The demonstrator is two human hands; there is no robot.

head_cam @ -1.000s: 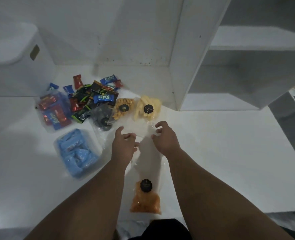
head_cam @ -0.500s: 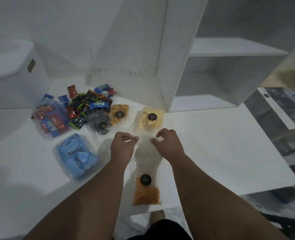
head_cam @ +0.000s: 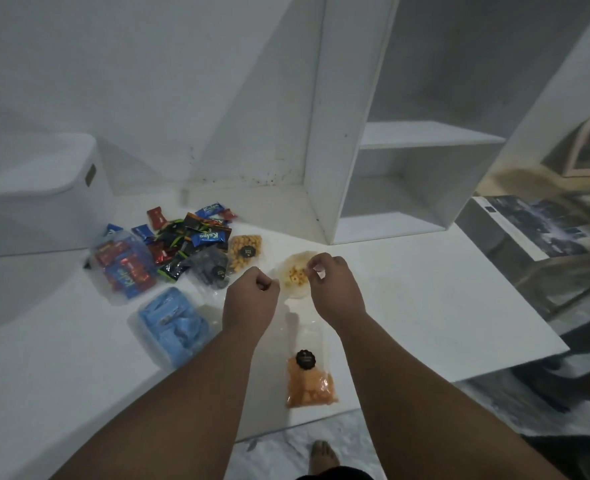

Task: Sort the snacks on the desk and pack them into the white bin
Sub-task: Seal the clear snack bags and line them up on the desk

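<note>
Left hand (head_cam: 252, 296): fingers curled, thumb and fingertips pinching the left edge of the yellow bag (head_cam: 295, 277).
Right hand (head_cam: 333, 285): fingers curled, pinching the right edge of the same bag near its top.
Yellow bag: clear pouch with pale yellow snack pieces showing inside, held between both hands over the middle of the surface (head_cam: 425, 306). Cannot tell whether its bottom touches the surface.
Orange bag (head_cam: 309, 386): lies flat near the front edge of the surface, between the two forearms. Black round sticker above the orange contents, clear top end pointing toward the hands.
Tan bag (head_cam: 245, 252): round golden snacks, black sticker, flat on the surface just left of the yellow bag.
Dark bag (head_cam: 212, 268): clear pouch of dark contents, touching the tan bag on its left side.
Wrappers (head_cam: 189, 233): loose heap of small red, blue and black-green sachets behind the dark bag.
Candy bag (head_cam: 124, 268): clear bag of red and blue sachets, left of the heap.
Blue pack (head_cam: 172, 320): clear pack of light-blue items, just left of the left forearm.
Bin (head_cam: 34, 195): white, far left on the surface, well apart from both hands.
Shelf (head_cam: 390, 168): white open unit standing at the back right of the surface.
</note>
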